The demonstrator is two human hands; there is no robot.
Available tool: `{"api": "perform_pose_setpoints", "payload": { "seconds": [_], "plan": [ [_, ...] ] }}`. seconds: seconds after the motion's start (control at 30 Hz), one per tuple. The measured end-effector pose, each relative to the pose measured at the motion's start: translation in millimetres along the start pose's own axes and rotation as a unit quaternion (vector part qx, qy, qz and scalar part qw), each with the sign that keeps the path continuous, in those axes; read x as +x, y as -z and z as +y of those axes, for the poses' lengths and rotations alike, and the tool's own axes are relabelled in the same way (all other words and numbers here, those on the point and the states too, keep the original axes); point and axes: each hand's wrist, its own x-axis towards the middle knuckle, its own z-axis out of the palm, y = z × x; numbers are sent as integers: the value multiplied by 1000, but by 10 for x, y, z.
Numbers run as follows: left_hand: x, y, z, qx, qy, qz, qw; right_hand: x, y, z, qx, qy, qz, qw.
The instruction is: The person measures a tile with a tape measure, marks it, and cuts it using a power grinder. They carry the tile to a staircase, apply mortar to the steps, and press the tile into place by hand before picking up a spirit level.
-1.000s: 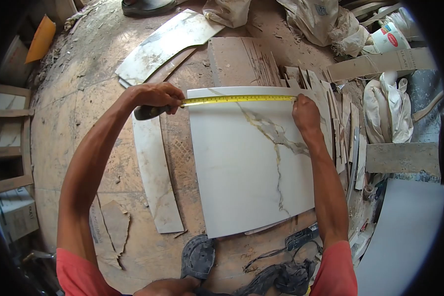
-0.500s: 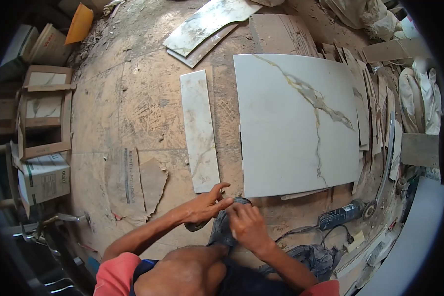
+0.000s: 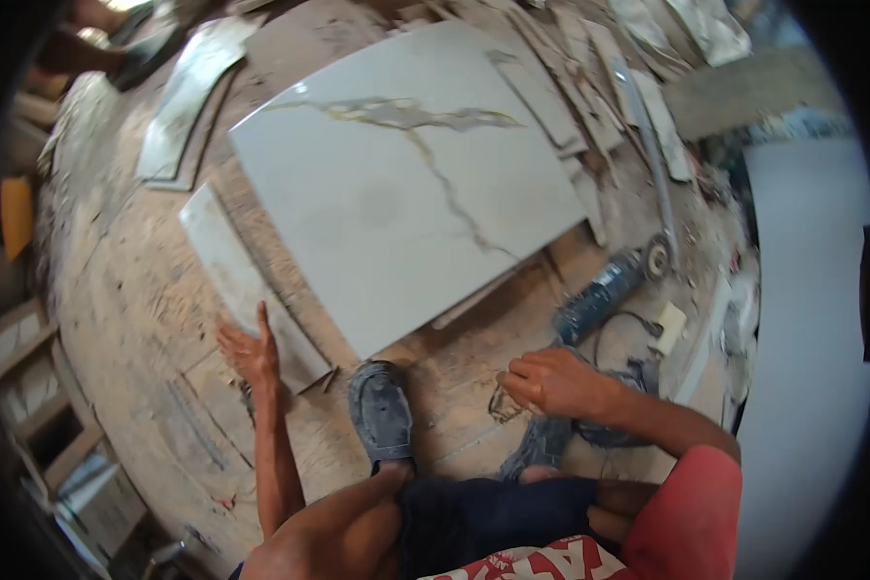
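My left hand (image 3: 251, 353) is stretched out with fingers spread, beside and partly over a narrow marble-look tile strip (image 3: 237, 266) on the floor. My right hand (image 3: 561, 380) is closed, its fingers curled over a thin, dark looped thing (image 3: 502, 404) that hangs at the fingertips above my shoe; blur hides its kind. In front of my feet lies a large white tile (image 3: 358, 222) with grey and gold veins. Beyond my right hand, an angle grinder (image 3: 599, 298) rests on the floor with its disc pointing away.
A curved marble-look piece (image 3: 188, 106) lies at the upper left. Several offcuts (image 3: 541, 106) and a long metal bar (image 3: 648, 145) are stacked at the right. Wooden frames (image 3: 43, 396) stand at the left. Another person's foot (image 3: 150, 48) shows at the top left.
My hands, close together before, are now apart: the left reaches out toward the strip, the right has moved right. My view has turned, and a person's foot has come into sight.
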Motion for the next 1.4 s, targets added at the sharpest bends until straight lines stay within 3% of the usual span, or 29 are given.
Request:
{"api": "perform_pose_setpoints", "payload": {
  "seconds": [0.07, 0.13, 0.27, 0.33, 0.37, 0.47, 0.5, 0.53, 0.57, 0.6, 0.67, 0.7, 0.77, 0.8, 0.83, 0.87, 0.93, 0.97, 1.0, 1.07, 1.17, 1.23, 1.3, 1.4],
  "plan": [
    [177, -43, 278, -11, -39, -16, 999, -392, 186, 81, -10, -75, -38, 996],
    [292, -19, 469, 40, 55, -22, 997, -790, 266, 154, -13, -127, -68, 989],
    [515, -184, 333, 7, 101, 9, 995, -1655, 334, 248, 52, -338, -202, 918],
    [700, -323, 85, -30, 82, 22, 996, -2065, 330, 323, 106, -424, -149, 887],
    [547, -141, 298, -46, 109, 32, 992, -2234, 315, 361, 112, -432, -138, 884],
    [511, -32, 222, -165, 136, 50, 976, -2612, 266, 453, 105, -527, -72, 840],
    [426, 84, 243, -282, 143, 32, 948, -2681, 235, 468, 86, -534, -18, 841],
    [490, 132, 35, -310, 125, 24, 942, -2720, 207, 480, 65, -539, 36, 839],
    [630, 172, -275, -336, 41, -8, 941, -2659, 186, 429, 90, -523, 102, 842],
    [368, 661, 73, -328, 122, -115, 930, -2508, 172, 337, 114, -500, 167, 842],
    [118, 902, 42, -330, 36, -1, 943, -2123, 182, 150, 165, -386, 254, 871],
    [-4, 1031, 131, -330, 31, 9, 943, -1914, 199, 63, 188, -337, 277, 880],
    [-276, 1344, 386, -259, -160, -53, 951, -1494, 216, 48, 212, -265, 302, 891],
    [-391, 1496, 520, -213, -247, -79, 942, -1271, 235, 76, 237, -253, 357, 867],
    [-466, 1633, 623, -161, -323, -100, 927, -1104, 255, 117, 264, -234, 407, 843],
    [-466, 1695, 761, -140, -408, -133, 892, -993, 227, 226, 271, -199, 401, 852],
    [-445, 1696, 1206, -148, -543, -183, 806, -726, 183, 504, 473, -168, 480, 719],
    [-426, 1682, 1466, -66, -623, -162, 762, -684, 252, 552, 600, -210, 408, 655],
    [-394, 1714, 1734, -14, -676, -198, 710, -663, 244, 541, 641, -190, 386, 635],
    [-340, 1636, 2123, 11, -730, -257, 633, -567, 172, 489, 676, -173, 365, 616],
    [-212, 1396, 2460, 48, -823, -225, 519, -559, -117, 450, 676, -204, 354, 613],
    [-160, 1267, 2604, 39, -839, -229, 492, -517, -332, 366, 576, -233, 379, 686],
    [-99, 1172, 2749, 33, -855, -220, 468, -451, -477, 372, 570, -247, 395, 677],
    [-52, 1027, 2891, 47, -878, -234, 415, -402, -582, 413, 614, -302, 341, 645]
  ]
}}
